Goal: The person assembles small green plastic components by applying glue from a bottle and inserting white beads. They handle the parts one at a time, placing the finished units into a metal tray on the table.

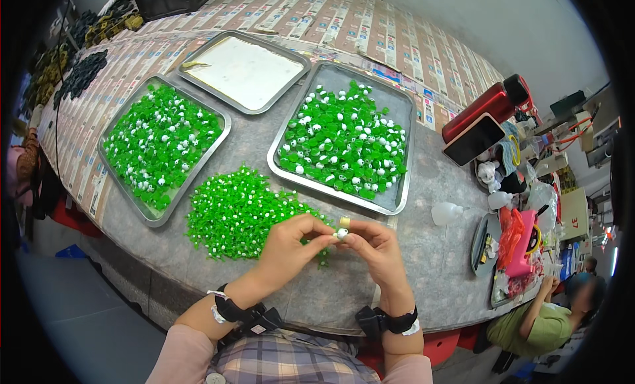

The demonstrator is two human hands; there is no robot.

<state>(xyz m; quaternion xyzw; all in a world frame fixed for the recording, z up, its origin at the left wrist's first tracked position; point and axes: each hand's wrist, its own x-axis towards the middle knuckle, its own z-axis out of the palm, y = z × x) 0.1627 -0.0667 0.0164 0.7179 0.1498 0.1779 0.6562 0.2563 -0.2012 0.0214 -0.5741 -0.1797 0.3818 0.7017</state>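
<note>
Near the front edge of the table my two hands meet fingertip to fingertip. A small white ball-shaped piece (pixel 342 233) with dark markings is pinched between them. My left hand (pixel 289 244) has thumb and forefinger closed at the piece's left side, above the right edge of a loose pile of small green pieces with white tips (pixel 238 215). My right hand (pixel 378 253) grips it from the right, with a yellowish band on one finger. Fingers hide most of the piece. Behind, a metal tray (pixel 331 191) carries many green pieces with white balls, and another tray (pixel 194 175) stands left.
A third tray (pixel 307 68) with a white sheet lies at the back. To the right are a red flask (pixel 479 109), a phone (pixel 473 140), a white squeeze bottle (pixel 446 213) and a pink tape dispenser (pixel 524 246). Another person (pixel 539 328) sits at far right.
</note>
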